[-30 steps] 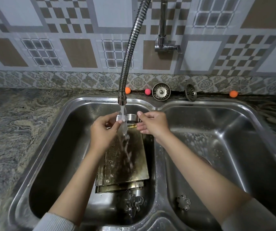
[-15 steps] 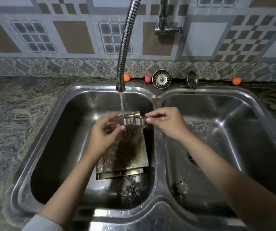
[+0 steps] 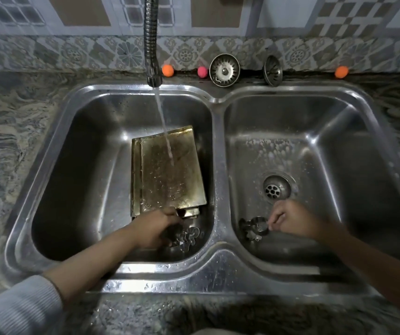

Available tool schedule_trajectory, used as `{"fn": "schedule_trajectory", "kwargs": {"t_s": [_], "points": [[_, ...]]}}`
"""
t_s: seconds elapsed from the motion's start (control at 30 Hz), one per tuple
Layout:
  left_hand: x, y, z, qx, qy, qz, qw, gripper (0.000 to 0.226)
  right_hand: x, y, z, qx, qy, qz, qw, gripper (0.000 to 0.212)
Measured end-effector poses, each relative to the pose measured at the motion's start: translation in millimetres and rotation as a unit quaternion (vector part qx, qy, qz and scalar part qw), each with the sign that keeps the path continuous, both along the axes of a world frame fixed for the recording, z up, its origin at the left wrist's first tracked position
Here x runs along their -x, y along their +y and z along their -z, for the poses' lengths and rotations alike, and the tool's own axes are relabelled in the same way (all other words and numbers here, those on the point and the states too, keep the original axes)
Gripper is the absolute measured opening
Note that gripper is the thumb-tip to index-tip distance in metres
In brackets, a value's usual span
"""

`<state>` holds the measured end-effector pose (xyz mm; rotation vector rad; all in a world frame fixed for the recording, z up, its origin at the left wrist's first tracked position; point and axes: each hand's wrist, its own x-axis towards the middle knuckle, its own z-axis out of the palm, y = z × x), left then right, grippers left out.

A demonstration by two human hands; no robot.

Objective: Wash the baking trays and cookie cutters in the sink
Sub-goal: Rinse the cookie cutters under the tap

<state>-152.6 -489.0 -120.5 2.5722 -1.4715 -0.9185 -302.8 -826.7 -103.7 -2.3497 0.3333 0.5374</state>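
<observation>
Stacked golden baking trays lie in the left basin under running water from the faucet. My left hand reaches down at the front of that basin, its fingers curled on the metal cookie cutters lying there. In the right basin my right hand pinches a round metal cookie cutter that sits on the basin floor against a flower-shaped cutter.
The double steel sink is set in a marbled stone counter. Two drain strainers and small orange and pink balls sit along the back ledge. The right basin's drain is uncovered.
Both hands left the water stream. The right hand carried the round cutter down into the right basin; the left hand dropped to the cutters at the front of the left basin. The view tilted down.
</observation>
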Motion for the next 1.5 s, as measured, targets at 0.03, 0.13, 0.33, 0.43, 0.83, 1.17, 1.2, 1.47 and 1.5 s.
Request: {"fn": "schedule_trajectory", "kwargs": {"t_s": [0.03,0.13,0.33,0.43,0.83,1.17,1.2,1.47,1.5], "points": [[0,0,4,-0.009,-0.008,0.007,1.000,0.062,0,2,5,0.004,0.012,-0.017,1.000,0.028],[2,1,12,-0.023,-0.023,0.031,0.999,0.060,-1,4,11,-0.002,0.067,-0.039,0.997,0.020],[4,-6,10,-0.033,-0.026,0.024,0.999,0.055,-8,5,8,-0.028,0.080,-0.022,0.996,0.019],[3,-8,5,0.003,0.001,-0.012,1.000,0.047,-13,4,-1,-0.044,0.045,0.018,0.998,0.023],[-18,8,-43,0.145,-0.004,-0.242,0.959,0.039,-40,60,-73,-0.159,-0.183,0.078,0.967,0.021],[-46,-35,-109,0.369,0.124,-0.453,0.802,0.027,-106,122,-76,-0.174,-0.242,0.011,0.955,0.054],[-49,-38,-112,0.389,0.133,-0.458,0.788,0.027,-111,123,-76,-0.183,-0.252,0.026,0.950,0.052],[-66,-52,-118,0.488,0.154,-0.465,0.723,0.023,-157,124,-82,-0.244,-0.299,0.156,0.909,0.042],[-66,-54,-117,0.491,0.148,-0.464,0.723,0.023,-162,124,-81,-0.237,-0.297,0.169,0.909,0.043]]}}
